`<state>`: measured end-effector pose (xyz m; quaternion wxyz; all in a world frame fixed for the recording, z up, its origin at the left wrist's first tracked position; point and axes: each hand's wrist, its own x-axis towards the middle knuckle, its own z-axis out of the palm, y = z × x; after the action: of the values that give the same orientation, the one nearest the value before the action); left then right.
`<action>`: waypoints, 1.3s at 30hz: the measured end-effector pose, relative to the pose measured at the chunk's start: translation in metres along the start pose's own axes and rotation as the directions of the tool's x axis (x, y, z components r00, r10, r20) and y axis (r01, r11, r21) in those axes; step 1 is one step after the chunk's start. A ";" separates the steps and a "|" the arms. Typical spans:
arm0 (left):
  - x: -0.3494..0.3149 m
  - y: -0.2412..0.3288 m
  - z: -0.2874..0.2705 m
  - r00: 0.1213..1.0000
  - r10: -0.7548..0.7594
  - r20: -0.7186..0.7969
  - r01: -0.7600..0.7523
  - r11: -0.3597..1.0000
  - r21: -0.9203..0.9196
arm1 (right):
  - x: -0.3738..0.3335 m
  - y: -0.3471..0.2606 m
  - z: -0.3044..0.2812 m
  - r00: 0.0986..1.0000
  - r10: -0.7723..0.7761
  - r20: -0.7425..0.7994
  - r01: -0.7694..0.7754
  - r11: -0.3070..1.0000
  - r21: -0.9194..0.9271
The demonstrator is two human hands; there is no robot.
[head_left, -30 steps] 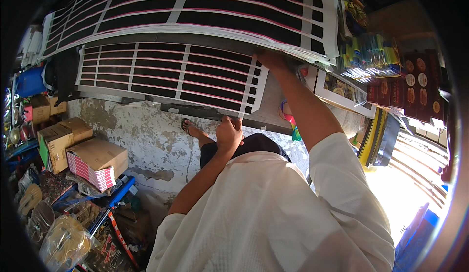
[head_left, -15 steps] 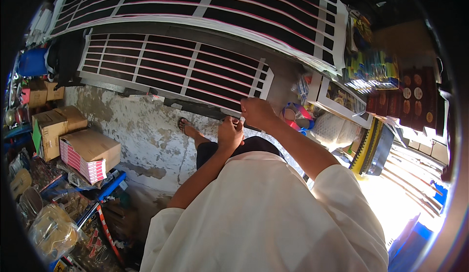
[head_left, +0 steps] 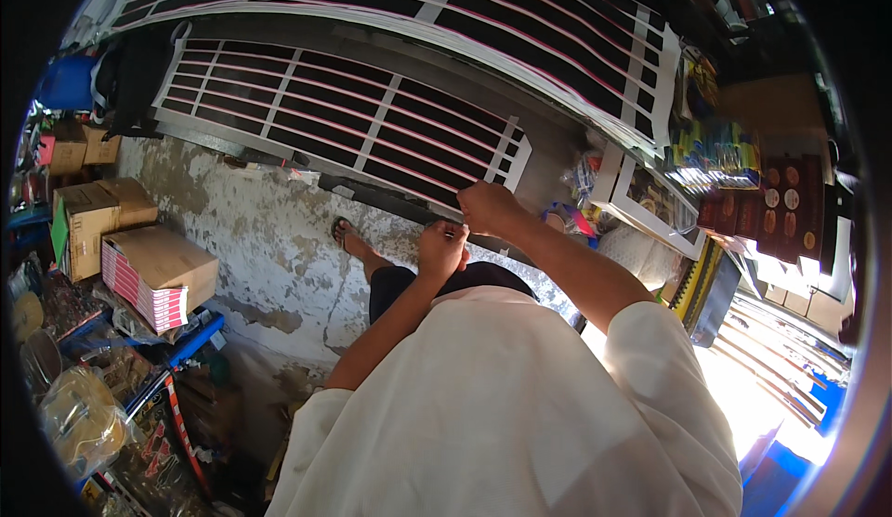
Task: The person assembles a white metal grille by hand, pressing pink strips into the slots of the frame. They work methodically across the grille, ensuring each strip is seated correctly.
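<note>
My left hand (head_left: 441, 249) is closed in front of my waist, its fingers curled together. Whatever it may be pinching is too small to make out. Just beyond and to the right, my right hand (head_left: 487, 209) is closed too, at the near right edge of a printed sheet (head_left: 372, 134). My fingers hide whatever the right hand may grip. Black panels split by white and pink strips cover that sheet, which lies flat on a dark ledge. Behind it, a higher stack of similar large sheets (head_left: 520, 29) spreads across the far side.
On the left are cardboard boxes (head_left: 163, 261) and plastic-wrapped goods (head_left: 84, 415). A white-framed glass case (head_left: 650, 199), a bubble-wrapped bundle (head_left: 641, 255) and dark red boxes (head_left: 790, 206) stand at the right. My sandalled foot (head_left: 353, 238) rests on the worn, peeling floor.
The view has shifted slightly. A small white bit seen at my left fingertips before no longer shows. Both hands stay closed in nearly the same place beside the sheet.
</note>
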<state>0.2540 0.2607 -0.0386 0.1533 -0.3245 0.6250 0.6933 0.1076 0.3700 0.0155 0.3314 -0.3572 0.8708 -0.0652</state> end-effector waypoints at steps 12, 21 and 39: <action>0.019 -0.002 -0.007 0.851 -0.478 0.219 0.513 0.668 -0.538 | 0.001 0.009 0.000 0.998 -0.058 -0.014 0.059 0.995 0.077; 0.017 -0.017 -0.004 0.842 -0.492 0.221 0.537 0.727 -0.427 | 0.008 0.009 -0.004 0.996 -0.082 0.029 0.082 0.997 0.006; -0.138 0.119 -0.116 0.871 0.354 0.340 -0.285 0.929 -0.236 | -0.073 -0.078 -0.047 0.975 -0.152 -0.159 0.211 0.451 0.867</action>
<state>0.3129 0.1543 0.1406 0.1236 -0.0893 0.5642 0.8114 0.1620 0.3556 0.1178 0.4334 -0.2253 0.6792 -0.5479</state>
